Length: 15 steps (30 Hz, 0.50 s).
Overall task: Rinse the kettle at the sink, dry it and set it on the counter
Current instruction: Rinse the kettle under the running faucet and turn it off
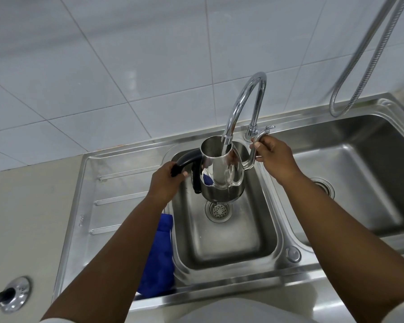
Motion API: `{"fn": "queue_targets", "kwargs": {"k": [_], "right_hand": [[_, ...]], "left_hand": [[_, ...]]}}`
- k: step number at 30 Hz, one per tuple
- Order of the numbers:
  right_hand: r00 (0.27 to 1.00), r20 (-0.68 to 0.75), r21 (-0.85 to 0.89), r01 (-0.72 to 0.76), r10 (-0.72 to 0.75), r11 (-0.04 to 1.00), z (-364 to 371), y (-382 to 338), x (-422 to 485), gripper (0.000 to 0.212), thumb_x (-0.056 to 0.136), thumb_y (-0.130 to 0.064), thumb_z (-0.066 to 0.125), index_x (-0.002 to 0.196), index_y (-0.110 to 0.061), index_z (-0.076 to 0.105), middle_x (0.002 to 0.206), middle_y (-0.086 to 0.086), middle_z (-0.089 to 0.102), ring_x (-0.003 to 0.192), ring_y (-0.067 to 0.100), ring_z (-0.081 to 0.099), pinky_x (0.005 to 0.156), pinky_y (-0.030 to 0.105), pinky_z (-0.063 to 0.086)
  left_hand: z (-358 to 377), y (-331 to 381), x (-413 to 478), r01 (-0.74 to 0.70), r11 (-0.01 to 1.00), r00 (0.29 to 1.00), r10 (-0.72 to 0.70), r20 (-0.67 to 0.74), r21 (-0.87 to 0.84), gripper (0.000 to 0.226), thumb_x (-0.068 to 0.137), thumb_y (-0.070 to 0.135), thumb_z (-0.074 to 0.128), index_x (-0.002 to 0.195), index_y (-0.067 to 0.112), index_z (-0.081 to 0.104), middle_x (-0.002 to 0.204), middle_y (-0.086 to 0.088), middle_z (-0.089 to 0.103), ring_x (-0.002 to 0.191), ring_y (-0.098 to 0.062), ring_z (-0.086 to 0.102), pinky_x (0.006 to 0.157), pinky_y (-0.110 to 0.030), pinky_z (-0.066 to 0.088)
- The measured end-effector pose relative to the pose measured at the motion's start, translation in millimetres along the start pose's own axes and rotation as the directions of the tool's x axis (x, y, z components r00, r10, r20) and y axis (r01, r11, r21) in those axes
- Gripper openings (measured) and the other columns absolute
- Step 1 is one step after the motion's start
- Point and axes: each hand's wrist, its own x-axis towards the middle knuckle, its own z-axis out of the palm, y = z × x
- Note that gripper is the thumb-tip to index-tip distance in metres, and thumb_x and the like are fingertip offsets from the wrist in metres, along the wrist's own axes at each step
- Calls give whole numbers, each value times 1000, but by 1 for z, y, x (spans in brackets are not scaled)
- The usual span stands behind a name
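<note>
A shiny steel kettle (222, 173) with no lid hangs over the left sink basin (222, 241), its mouth under the chrome tap (243, 99). Water runs from the tap into the mouth and trickles off the kettle's base toward the drain. My left hand (166, 183) grips the kettle's black handle (187, 160). My right hand (274, 159) pinches the top of the kettle's thin curved spout (248, 160), just below the tap lever (269, 128). A blue cloth (159, 259) lies on the draining board at the basin's left rim, partly under my left forearm.
The kettle's lid (13, 293), steel with a black knob, rests on the beige counter (21, 217) at the lower left. A second basin (359, 171) lies to the right. A metal hose (350, 89) hangs over the back rim at the upper right. White tiles line the wall.
</note>
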Motion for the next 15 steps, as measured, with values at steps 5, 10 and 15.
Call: {"fn": "queue_targets", "kwargs": {"k": [5,10,15], "right_hand": [[1000,-4,6,-4,4,1000,0,1,1,17,98,-22,55,103,-25,71,104,8,76,99,26,72,92,51,58],[1000,-12,11,-9,9,1000,-2,-1,1,17,99,-20,54,104,-19,71,104,5,75,100,23,72,92,48,59],[1000,-25,-20,3,-4,1000,-4,0,3,16,95,-30,54,93,-34,69,103,4,76,97,25,72,93,51,58]], "left_hand": [[1,0,0,-2,1000,1000,2,3,-4,20,90,31,63,108,21,59,94,-2,64,93,-23,62,85,-35,48],[2,0,0,-9,1000,1000,9,11,-21,17,90,32,63,104,25,57,91,-2,64,90,-23,63,82,-34,48],[4,2,1,-20,1000,999,20,35,5,25,91,33,62,113,21,57,96,-1,62,93,-21,60,83,-33,47]]}}
